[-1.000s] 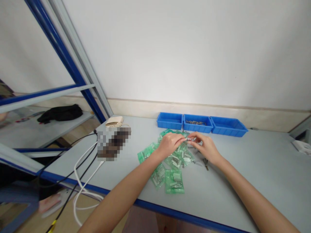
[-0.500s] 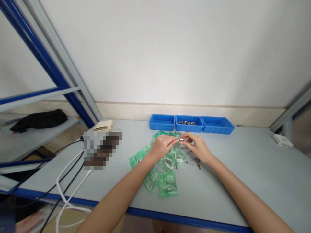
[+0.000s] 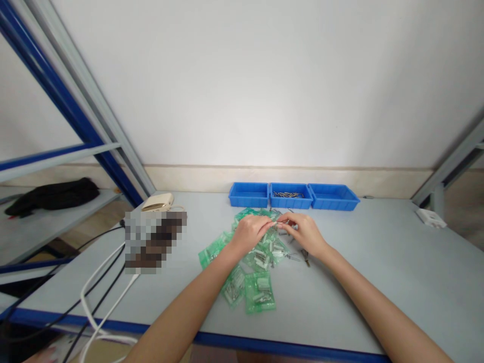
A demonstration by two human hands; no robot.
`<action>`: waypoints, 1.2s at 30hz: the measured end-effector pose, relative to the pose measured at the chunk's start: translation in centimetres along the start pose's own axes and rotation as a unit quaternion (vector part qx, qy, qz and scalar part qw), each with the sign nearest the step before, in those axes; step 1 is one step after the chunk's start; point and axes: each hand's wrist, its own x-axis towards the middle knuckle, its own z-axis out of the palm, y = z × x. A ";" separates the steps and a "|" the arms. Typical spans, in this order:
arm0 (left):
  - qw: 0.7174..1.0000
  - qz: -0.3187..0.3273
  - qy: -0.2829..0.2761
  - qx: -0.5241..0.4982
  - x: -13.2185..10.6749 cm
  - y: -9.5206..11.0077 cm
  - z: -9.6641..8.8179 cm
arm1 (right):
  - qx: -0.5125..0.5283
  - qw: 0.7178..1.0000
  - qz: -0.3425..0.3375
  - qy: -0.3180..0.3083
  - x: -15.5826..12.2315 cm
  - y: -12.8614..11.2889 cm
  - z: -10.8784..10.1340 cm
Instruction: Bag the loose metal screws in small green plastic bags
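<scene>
Both hands meet fingertip to fingertip over a pile of green plastic bags. My left hand [image 3: 250,233] pinches one end of a small whitish, shiny piece [image 3: 277,224]. On its other end close the thumb and fingers of my right hand [image 3: 305,234]. The piece is too small to tell its kind. Below the hands lie several green see-through bags [image 3: 260,292] with white sticks and metal pieces inside. Loose thin metal pieces [image 3: 294,257] lie on the table beside and partly under my right hand.
Three blue bins stand against the wall: a left bin [image 3: 249,203], a middle bin [image 3: 290,203] with several metal pieces, and a right bin [image 3: 335,203]. On the left are a beige device [image 3: 158,202], a blurred-out patch and cables [image 3: 86,297]. A white box [image 3: 430,218] sits far right.
The view has shifted slightly. The fingertips of both hands remain together around the small piece, with my right fingers drawn a little closer in. Bags and bins stay in place.
</scene>
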 end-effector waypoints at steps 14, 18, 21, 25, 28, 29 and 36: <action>0.984 -0.150 -0.034 -0.086 0.6 -1.6 -1.4 | -0.255 0.959 0.037 0.115 6.8 4.1 -5.4; 0.986 -0.137 -0.043 -0.085 0.6 -1.6 -1.1 | -0.120 0.991 -0.047 -0.045 3.6 3.2 -4.5; 0.987 -0.131 -0.052 -0.077 0.6 -1.5 -0.8 | -0.130 0.985 -0.060 -0.100 1.4 2.4 -2.1; 0.988 -0.124 -0.056 -0.073 0.5 -1.5 -0.6 | -0.204 0.971 -0.069 -0.106 0.5 1.7 0.4; 0.989 -0.122 -0.054 -0.071 0.5 -1.4 -0.7 | -0.216 0.970 -0.075 -0.086 0.7 1.5 0.8; 0.989 -0.121 -0.055 -0.069 0.5 -1.4 -0.7 | -0.219 0.969 -0.078 -0.081 0.7 1.4 0.8; 0.991 -0.106 -0.060 -0.061 0.4 -1.3 -0.5 | -0.228 0.964 -0.107 -0.090 0.5 1.3 0.9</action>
